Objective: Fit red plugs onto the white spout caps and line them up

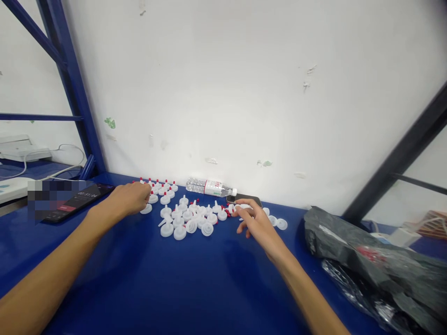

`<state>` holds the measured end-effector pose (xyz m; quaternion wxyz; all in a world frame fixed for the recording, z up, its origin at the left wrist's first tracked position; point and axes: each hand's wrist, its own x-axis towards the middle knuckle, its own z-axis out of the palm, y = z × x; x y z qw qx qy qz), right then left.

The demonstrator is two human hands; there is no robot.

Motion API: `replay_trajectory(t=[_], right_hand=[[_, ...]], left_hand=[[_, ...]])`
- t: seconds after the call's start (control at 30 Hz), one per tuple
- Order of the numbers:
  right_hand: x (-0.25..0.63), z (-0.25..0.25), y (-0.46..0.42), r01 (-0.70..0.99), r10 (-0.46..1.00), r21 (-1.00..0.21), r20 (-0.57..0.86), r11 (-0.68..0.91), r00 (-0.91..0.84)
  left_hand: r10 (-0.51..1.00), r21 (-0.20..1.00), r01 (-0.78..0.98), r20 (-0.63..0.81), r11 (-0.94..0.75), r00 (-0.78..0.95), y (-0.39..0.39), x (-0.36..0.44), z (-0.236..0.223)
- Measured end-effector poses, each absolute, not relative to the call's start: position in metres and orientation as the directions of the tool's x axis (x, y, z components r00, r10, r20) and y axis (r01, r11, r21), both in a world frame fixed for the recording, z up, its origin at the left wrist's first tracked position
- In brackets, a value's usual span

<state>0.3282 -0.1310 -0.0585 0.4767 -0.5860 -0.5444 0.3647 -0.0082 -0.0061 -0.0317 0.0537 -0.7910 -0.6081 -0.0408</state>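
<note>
Several white plastic caps [188, 219] lie scattered on the blue table [167, 284] near the wall, some with red tips [164, 187]. My left hand [130, 197] rests at the left edge of the pile, its fingers curled shut beside a white cap [146, 209]; what they hold, if anything, is hidden. At the right side of the pile my right hand [254, 219] hovers with its fingers bent and pinched near a few small red pieces [226, 212] and white caps [281, 224].
A clear water bottle [209, 187] lies on its side against the white wall. A dark phone [244, 198] lies behind my right hand. Another phone [75, 201] lies at the left. A crumpled dark plastic bag [370, 260] fills the right. Blue rack posts [75, 88] stand at the left.
</note>
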Motion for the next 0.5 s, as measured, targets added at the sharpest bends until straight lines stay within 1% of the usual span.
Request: replay_trajectory(t=[0.13,0.5], right_hand=[[0.328,-0.058,-0.132,0.304,0.985,-0.951,0.1,0.053,0.142],[0.327,-0.056,-0.135,0.328,0.988,-0.943,0.095,0.049,0.124]], left_hand=[[0.974,-0.081,0.977,0.095,-0.2,0.207,0.0,-0.011,-0.034],[0.994,-0.111,0.99,0.053,-0.092,0.098,0.012,-0.026,-0.035]])
